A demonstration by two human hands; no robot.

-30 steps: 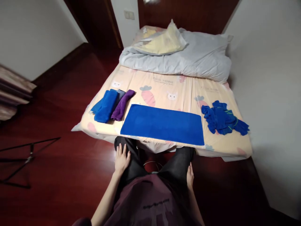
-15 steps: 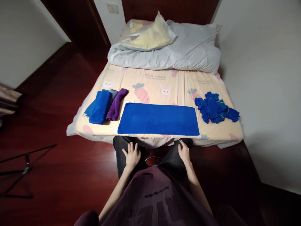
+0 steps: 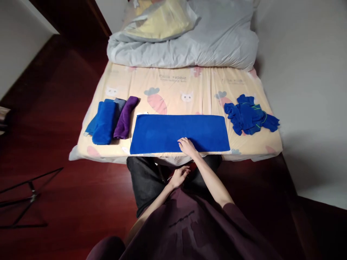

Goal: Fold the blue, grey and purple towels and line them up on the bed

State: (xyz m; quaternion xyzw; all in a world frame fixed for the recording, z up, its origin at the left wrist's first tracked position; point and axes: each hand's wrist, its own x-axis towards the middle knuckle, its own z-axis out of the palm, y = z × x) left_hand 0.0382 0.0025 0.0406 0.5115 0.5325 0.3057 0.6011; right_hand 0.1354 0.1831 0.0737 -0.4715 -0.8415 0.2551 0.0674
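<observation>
A flat blue towel (image 3: 159,133) lies lengthwise along the near edge of the bed. My right hand (image 3: 187,146) is over its front part, right of the middle, fingers loosely bent and holding nothing; whether the fingertips touch the cloth I cannot tell. Below the bed edge, my left hand (image 3: 179,176) hovers above my lap, open, its fingers apart. Left of the flat towel are a folded blue towel (image 3: 105,121) and a rolled purple towel (image 3: 127,117). A crumpled blue cloth bundle (image 3: 248,115) with green lines lies to the right.
The bed (image 3: 173,90) has a carrot-and-rabbit patterned sheet. A rolled grey quilt (image 3: 217,43) and a yellow cushion-like thing (image 3: 162,21) in clear plastic lie at its far end. Black stand legs (image 3: 32,193) are on the floor at left; a wall (image 3: 306,90) rises at right.
Both hands have left my thighs. My right hand has moved forward and left over the flat towel, my left hand rightward above my lap. The view has tilted down; the towels lie as before.
</observation>
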